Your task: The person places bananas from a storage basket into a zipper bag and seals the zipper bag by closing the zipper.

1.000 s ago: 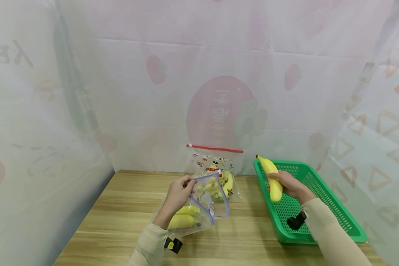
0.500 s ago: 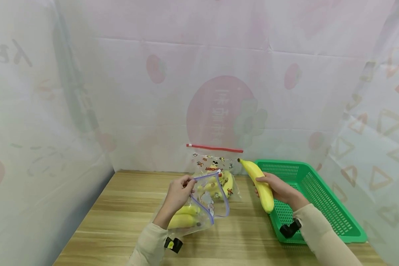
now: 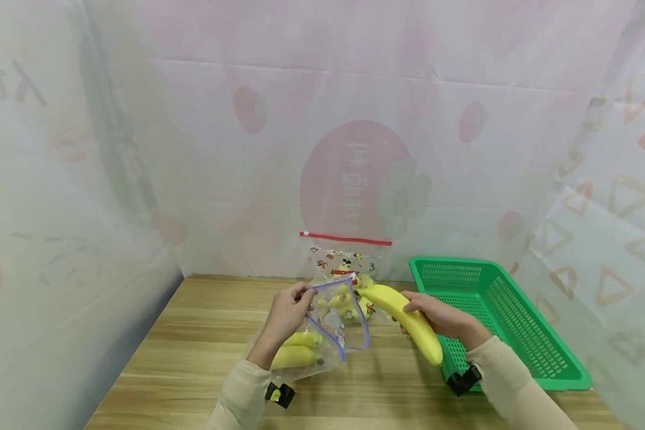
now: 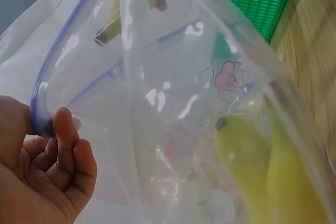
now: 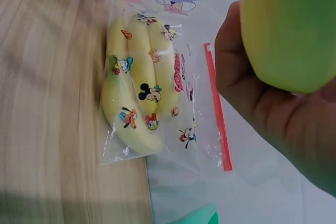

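My left hand [image 3: 287, 313] pinches the purple-edged mouth of a clear zip bag [image 4: 173, 98] between thumb and fingers, and the mouth gapes toward the right. Inside that bag lie two bananas [image 3: 295, 356], seen close in the left wrist view [image 4: 294, 177]. My right hand [image 3: 435, 313] grips another banana [image 3: 403, 316] around its middle, stem end tilted up and left beside the bag's mouth. In the right wrist view the held banana [image 5: 291, 30] fills the upper right corner. Whether its stem is inside the mouth, I cannot tell.
A second zip bag with a red seal [image 3: 346, 239] leans against the back sheet, several bananas [image 5: 136, 77] inside. On the right stands a green basket [image 3: 556, 352] with perforated walls. Printed sheets [image 3: 220, 167] enclose the wooden table [image 3: 156, 376] at the back and sides.
My right hand has carried the banana left from above the green basket to the bag's mouth. The banana now tilts further over. My left hand and its bag have stayed nearly still.
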`<state>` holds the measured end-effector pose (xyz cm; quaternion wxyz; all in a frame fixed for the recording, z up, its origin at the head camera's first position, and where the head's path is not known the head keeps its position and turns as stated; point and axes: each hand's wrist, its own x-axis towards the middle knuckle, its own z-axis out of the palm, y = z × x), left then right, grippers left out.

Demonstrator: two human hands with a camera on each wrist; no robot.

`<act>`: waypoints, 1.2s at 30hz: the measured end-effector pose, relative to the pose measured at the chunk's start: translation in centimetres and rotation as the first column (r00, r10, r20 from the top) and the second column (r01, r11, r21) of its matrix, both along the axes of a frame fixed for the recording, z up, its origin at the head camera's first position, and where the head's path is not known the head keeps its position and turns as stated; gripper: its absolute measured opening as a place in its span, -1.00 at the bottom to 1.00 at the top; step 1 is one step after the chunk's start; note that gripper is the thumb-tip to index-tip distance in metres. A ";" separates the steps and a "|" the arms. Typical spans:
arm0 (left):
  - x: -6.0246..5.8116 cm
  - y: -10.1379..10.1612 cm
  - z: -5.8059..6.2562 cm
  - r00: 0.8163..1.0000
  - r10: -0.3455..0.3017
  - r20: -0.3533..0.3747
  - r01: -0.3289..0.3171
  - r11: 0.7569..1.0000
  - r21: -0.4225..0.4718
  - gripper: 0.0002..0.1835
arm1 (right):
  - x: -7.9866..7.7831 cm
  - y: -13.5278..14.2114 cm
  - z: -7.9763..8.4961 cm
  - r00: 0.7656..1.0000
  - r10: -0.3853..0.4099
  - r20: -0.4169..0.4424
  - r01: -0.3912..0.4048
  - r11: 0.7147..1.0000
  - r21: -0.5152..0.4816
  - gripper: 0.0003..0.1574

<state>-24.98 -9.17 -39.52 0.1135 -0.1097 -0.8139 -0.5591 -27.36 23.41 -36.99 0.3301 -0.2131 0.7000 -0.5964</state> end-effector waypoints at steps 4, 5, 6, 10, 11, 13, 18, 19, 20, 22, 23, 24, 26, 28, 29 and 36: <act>0.0 0.0 0.1 1.000 0.005 0.008 -0.005 1.000 0.000 -0.82 | 0.4 -0.8 -0.2 1.000 0.002 -0.028 0.000 0.999 0.052 -0.43; 0.0 0.0 0.1 1.000 0.003 0.004 -0.003 1.000 -0.002 -0.81 | 0.5 -1.0 -0.2 0.999 -0.001 -0.040 0.004 0.998 0.067 -0.42; 0.0 0.0 0.2 1.000 0.004 0.005 -0.004 1.000 -0.002 -0.81 | 0.6 -1.3 -0.1 0.998 -0.003 -0.056 0.008 0.996 0.084 -0.39; 0.0 0.0 0.2 1.000 0.008 0.007 -0.008 1.000 -0.001 -0.82 | 1.1 -2.3 0.0 0.990 -0.009 -0.139 0.030 0.988 0.152 -0.33; 0.0 0.0 0.2 1.000 0.005 0.001 -0.005 1.000 -0.003 -0.81 | 1.2 -2.6 0.0 0.987 -0.011 -0.158 0.037 0.986 0.165 -0.32; 0.0 0.0 0.2 1.000 0.006 0.001 -0.006 1.000 -0.001 -0.82 | 1.3 -3.1 -0.1 0.982 -0.018 -0.190 0.054 0.981 0.187 -0.28; -0.1 0.0 0.2 1.000 0.013 -0.003 -0.013 1.000 0.001 -0.82 | 1.6 -4.3 -0.3 0.971 -0.027 -0.239 0.081 0.973 0.217 -0.26; -0.1 0.0 0.2 1.000 0.015 -0.002 -0.015 1.000 0.000 -0.82 | 1.6 -4.5 -0.3 0.968 -0.027 -0.248 0.084 0.972 0.219 -0.27; -0.1 0.0 0.2 1.000 0.017 -0.001 -0.017 1.000 0.000 -0.82 | 1.7 -4.8 -0.3 0.965 -0.026 -0.262 0.087 0.971 0.225 -0.27; -0.1 0.0 0.2 1.000 0.018 -0.002 -0.018 1.000 0.000 -0.82 | 1.8 -5.3 -0.3 0.955 -0.027 -0.294 0.101 0.966 0.239 -0.29; -0.1 0.0 0.2 1.000 0.017 -0.001 -0.017 1.000 0.002 -0.82 | 1.9 -5.6 -0.3 0.951 -0.029 -0.306 0.108 0.964 0.245 -0.30; -0.1 0.0 0.2 1.000 0.016 0.001 -0.016 1.000 0.005 -0.82 | 1.9 -5.9 -0.2 0.946 -0.031 -0.321 0.117 0.961 0.251 -0.30; -0.1 0.0 0.3 1.000 0.011 -0.002 -0.011 1.000 0.008 -0.82 | 2.0 -6.4 -0.2 0.938 -0.037 -0.344 0.133 0.956 0.260 -0.32; 0.0 0.0 0.3 1.000 0.009 0.001 -0.009 1.000 0.014 -0.82 | 2.2 -7.0 -0.2 0.932 -0.046 -0.360 0.146 0.956 0.256 -0.34; 0.0 0.0 0.3 1.000 0.009 0.001 -0.009 1.000 0.013 -0.82 | 2.2 -7.2 -0.2 0.930 -0.056 -0.363 0.154 0.957 0.248 -0.35; 0.1 -0.1 0.4 1.000 0.008 0.000 -0.008 1.000 0.010 -0.82 | 2.2 -8.7 -0.7 0.916 -0.186 -0.356 0.270 0.942 0.201 -0.45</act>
